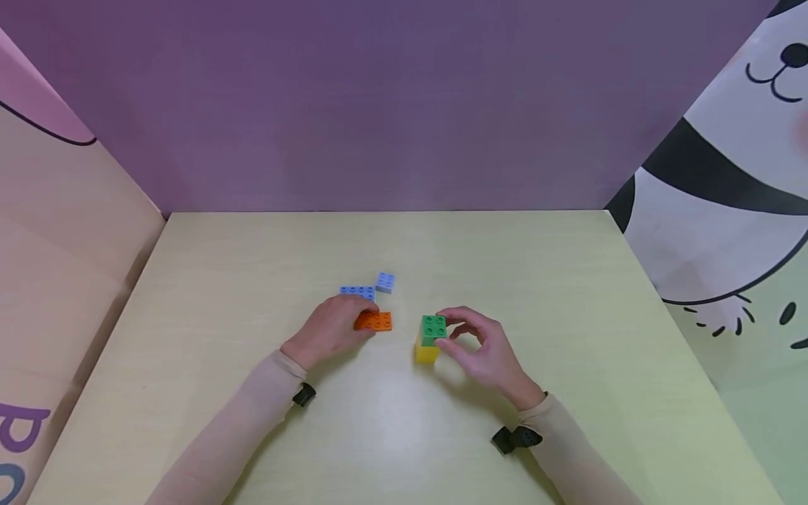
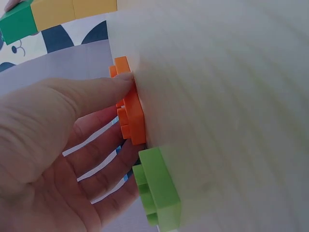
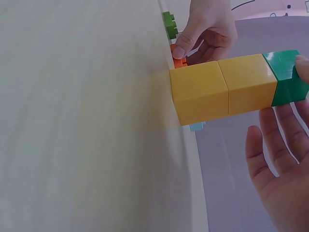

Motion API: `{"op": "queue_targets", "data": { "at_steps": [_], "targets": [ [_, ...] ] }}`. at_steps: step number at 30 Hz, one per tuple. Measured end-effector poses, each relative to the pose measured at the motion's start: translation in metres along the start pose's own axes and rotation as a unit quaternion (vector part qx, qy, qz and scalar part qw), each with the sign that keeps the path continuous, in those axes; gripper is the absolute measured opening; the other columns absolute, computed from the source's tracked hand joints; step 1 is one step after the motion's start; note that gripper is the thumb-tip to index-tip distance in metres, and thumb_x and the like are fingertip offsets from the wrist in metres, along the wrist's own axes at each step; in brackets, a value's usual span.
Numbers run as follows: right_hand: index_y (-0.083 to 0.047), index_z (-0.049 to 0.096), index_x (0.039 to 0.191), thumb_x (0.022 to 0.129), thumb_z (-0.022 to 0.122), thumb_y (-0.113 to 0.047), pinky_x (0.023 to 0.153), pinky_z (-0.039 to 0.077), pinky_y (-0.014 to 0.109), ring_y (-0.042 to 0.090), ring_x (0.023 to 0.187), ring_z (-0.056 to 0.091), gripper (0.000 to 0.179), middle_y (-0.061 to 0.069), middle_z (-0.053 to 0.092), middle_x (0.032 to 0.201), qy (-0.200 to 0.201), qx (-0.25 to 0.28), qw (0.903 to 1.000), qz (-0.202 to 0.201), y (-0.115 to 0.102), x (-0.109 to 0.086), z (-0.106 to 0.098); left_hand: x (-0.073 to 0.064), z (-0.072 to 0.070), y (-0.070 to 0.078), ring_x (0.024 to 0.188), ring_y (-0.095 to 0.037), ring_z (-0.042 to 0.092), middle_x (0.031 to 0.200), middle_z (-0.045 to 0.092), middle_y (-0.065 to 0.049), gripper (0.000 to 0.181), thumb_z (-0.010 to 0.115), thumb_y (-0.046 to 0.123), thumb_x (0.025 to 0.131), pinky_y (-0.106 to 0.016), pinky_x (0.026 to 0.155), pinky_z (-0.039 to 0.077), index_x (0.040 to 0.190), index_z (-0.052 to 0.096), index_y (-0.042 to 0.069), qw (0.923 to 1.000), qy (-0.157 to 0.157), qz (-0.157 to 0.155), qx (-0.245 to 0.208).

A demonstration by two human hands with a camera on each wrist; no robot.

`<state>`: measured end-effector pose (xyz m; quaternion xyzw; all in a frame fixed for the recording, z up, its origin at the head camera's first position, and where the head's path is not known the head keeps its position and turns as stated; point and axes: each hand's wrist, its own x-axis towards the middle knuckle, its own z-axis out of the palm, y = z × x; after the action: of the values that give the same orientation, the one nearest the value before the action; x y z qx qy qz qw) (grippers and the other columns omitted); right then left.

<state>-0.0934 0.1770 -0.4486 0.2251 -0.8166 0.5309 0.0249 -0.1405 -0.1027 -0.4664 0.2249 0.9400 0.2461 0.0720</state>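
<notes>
My left hand pinches a flat orange brick lying on the table, thumb on the near side and fingers on the far side. Beside it stands a light green brick, which the hand hides in the head view. Two yellow blocks form an upright stack with a dark green brick on top. At that top brick, my right hand holds it between thumb and index finger. The other right fingers extend behind the stack without gripping it.
Just beyond the left hand lie a longer blue brick, partly covered by the hand, and a small light blue brick. A purple wall borders the far edge of the pale table, with printed panels at both sides.
</notes>
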Motion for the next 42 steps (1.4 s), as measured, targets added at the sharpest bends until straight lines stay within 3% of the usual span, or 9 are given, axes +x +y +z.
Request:
{"op": "queue_targets", "data": {
  "at_steps": [8,18,24,30,38,42],
  "targets": [
    [0.003,0.065,0.116,0.082,0.074,0.008,0.081,0.058,0.046,0.002,0.101,0.06,0.035,0.017,0.07,0.108,-0.004,0.002,1.0,0.0,-0.027,0.002,-0.001,-0.001,-0.002,0.0,0.101,-0.017,0.061,0.116,0.071,0.001,0.034,0.076,0.023,0.088,-0.036,0.096,0.051,0.121,0.071,0.016,1.0,-0.002,-0.004,0.001],
    [0.001,0.065,0.116,0.083,0.074,0.006,0.08,0.058,0.041,0.002,0.1,0.06,0.034,0.015,0.07,0.106,-0.008,0.003,0.9999,0.01,-0.029,0.002,-0.002,-0.007,-0.004,0.0,0.104,-0.017,0.062,0.118,0.07,0.003,0.033,0.075,0.023,0.088,-0.038,0.096,0.051,0.121,0.07,0.019,0.9997,0.011,-0.006,-0.02],
    [0.001,0.066,0.115,0.083,0.074,0.006,0.079,0.058,0.04,0.003,0.1,0.06,0.034,0.015,0.07,0.106,-0.007,0.003,0.9999,0.008,-0.029,0.002,-0.001,-0.013,-0.009,0.0,0.113,-0.018,0.063,0.123,0.069,0.003,0.035,0.075,0.023,0.089,-0.039,0.1,0.051,0.123,0.07,0.021,0.9992,0.032,0.015,-0.021],
    [0.001,0.066,0.115,0.083,0.074,0.007,0.079,0.058,0.039,0.003,0.1,0.061,0.034,0.014,0.07,0.105,-0.006,0.002,1.0,0.006,-0.032,0.002,-0.002,-0.016,-0.012,-0.001,0.102,-0.016,0.063,0.122,0.068,0.001,0.031,0.072,0.023,0.091,-0.033,0.089,0.054,0.122,0.071,0.021,0.9974,0.05,0.046,-0.024],
    [-0.001,0.066,0.117,0.083,0.073,0.006,0.08,0.057,0.04,0.004,0.101,0.061,0.036,0.014,0.07,0.107,-0.003,-0.005,0.9999,0.01,-0.011,0.001,0.0,-0.02,-0.015,0.001,0.091,-0.013,0.061,0.12,0.067,0.0,0.029,0.07,0.024,0.093,-0.026,0.076,0.053,0.122,0.071,0.021,0.994,0.067,0.073,-0.047],
    [-0.007,0.066,0.118,0.084,0.075,0.002,0.082,0.057,0.035,0.007,0.103,0.061,0.037,0.009,0.071,0.109,-0.003,-0.001,0.9998,0.017,0.001,0.0,0.0,-0.021,-0.017,0.003,0.094,-0.013,0.062,0.119,0.068,0.0,0.029,0.07,0.025,0.093,-0.026,0.077,0.054,0.122,0.071,0.021,0.9933,0.07,0.075,-0.054]
  ]
}}
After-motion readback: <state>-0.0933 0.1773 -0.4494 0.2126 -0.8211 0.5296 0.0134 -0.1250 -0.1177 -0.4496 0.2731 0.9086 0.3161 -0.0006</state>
